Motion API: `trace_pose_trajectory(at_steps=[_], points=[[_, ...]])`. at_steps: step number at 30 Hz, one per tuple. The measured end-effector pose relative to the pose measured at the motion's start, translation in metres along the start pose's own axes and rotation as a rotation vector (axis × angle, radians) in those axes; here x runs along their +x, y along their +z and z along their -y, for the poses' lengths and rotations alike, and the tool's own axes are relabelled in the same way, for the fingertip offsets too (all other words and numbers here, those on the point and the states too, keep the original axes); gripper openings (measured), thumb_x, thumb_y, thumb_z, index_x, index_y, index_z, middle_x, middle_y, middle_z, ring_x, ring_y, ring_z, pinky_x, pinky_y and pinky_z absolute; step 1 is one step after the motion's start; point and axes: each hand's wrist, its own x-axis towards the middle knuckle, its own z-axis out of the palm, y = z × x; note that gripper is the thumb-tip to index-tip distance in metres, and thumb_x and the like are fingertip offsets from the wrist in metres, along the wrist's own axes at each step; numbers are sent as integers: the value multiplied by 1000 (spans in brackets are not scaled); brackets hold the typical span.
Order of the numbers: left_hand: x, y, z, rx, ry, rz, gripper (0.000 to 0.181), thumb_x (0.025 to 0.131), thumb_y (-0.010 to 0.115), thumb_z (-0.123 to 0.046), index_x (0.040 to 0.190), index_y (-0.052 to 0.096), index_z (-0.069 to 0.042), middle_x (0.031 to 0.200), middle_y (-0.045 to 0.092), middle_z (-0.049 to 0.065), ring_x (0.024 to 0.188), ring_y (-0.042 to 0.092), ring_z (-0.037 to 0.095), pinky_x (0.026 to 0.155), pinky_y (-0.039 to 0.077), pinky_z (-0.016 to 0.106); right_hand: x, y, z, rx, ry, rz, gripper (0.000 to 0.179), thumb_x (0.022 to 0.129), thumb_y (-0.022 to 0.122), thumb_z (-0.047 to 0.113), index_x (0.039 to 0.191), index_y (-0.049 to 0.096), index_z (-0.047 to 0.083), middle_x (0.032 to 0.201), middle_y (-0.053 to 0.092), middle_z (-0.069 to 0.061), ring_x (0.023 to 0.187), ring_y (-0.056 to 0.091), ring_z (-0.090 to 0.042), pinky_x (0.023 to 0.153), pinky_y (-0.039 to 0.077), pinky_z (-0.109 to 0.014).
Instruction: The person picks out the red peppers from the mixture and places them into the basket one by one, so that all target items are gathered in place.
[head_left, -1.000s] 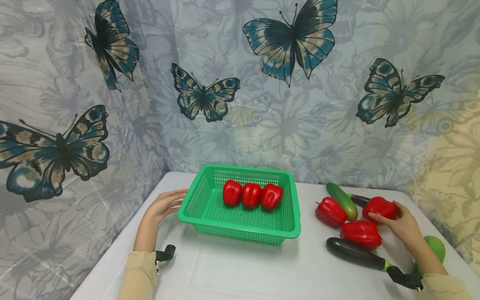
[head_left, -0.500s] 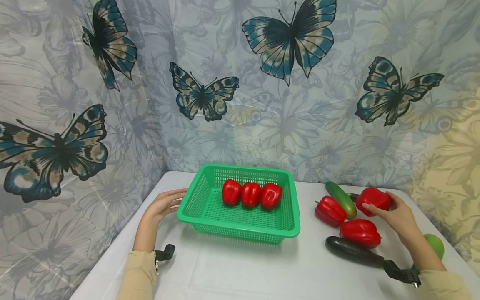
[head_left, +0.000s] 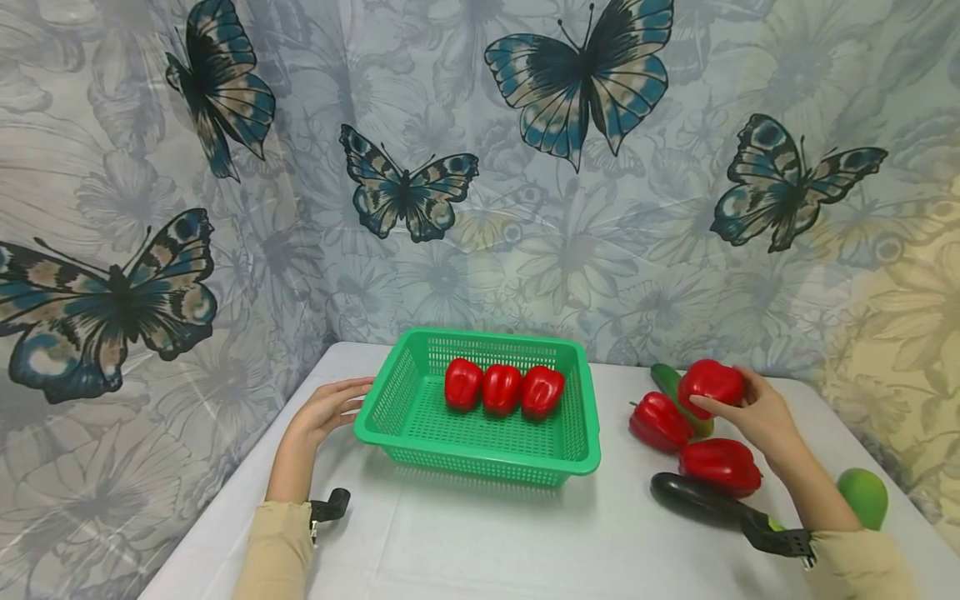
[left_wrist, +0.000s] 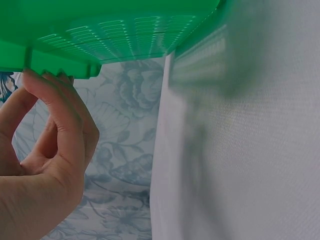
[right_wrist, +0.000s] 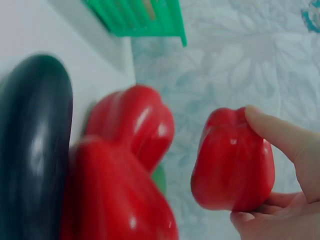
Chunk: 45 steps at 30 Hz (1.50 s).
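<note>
My right hand (head_left: 768, 421) grips a red bell pepper (head_left: 708, 387) and holds it up over the right part of the table. In the right wrist view, thumb and fingers pinch this pepper (right_wrist: 231, 162) from opposite sides. My left hand (head_left: 330, 411) is at the left side of a green perforated basket (head_left: 480, 463). Seen from the left wrist, the bent fingertips touch the basket's rim (left_wrist: 47, 65); the hand does not wrap round it. Three red bell peppers, the middle one (head_left: 502, 391) among them, sit in a row inside the basket.
Under and beside the held pepper lie two more red bell peppers (head_left: 660, 423) (head_left: 720, 467), a partly hidden cucumber (head_left: 663, 377) and a dark eggplant (head_left: 693, 498). A green mango-like fruit (head_left: 864, 497) lies by the right forearm. A butterfly-print cloth (head_left: 585, 250) hangs behind the white table.
My right hand has lifted the red bell pepper off the table and carried it left, so it now covers part of the cucumber. The left hand and basket have stayed put.
</note>
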Motion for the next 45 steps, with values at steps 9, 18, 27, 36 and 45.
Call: trace_pose_trajectory(at_steps=[9,18,27,36,45], points=[[-13,4,-12,-7,11,31,54,85,74,-43,132,63,-18,136,60,-1,115,64,17,91,55,34,-1,13,29,-26,-19,37,107,91,65,46,153,-5,-6,153,10,-40,138,19,-60,103,35,-68],[-28,14,-29,15,9,18,59,86,74,-40,135,59,-10,141,56,8,117,62,21,94,54,36,-3,30,49,-63,-35,75,109,89,66,51,154,-1,-3,152,20,-38,134,29,-57,98,45,-63],[-18,7,-17,6,25,37,58,87,73,-41,135,60,-11,137,59,5,117,63,20,94,54,36,-5,45,69,-66,-59,135,107,88,68,50,155,2,-3,149,29,-35,130,35,-52,94,51,-57],[-33,24,-40,22,-39,-40,58,90,70,-34,139,54,-6,140,56,7,110,64,14,93,54,33,-5,58,91,-114,-133,169,101,87,70,46,152,14,-8,142,42,-34,125,45,-47,98,48,-56],[-37,28,-43,22,-59,-57,57,91,70,-31,140,53,-6,144,52,10,114,62,17,96,52,35,-2,70,106,-138,-134,230,101,85,72,46,152,18,-7,143,43,-33,126,47,-45,95,51,-52]])
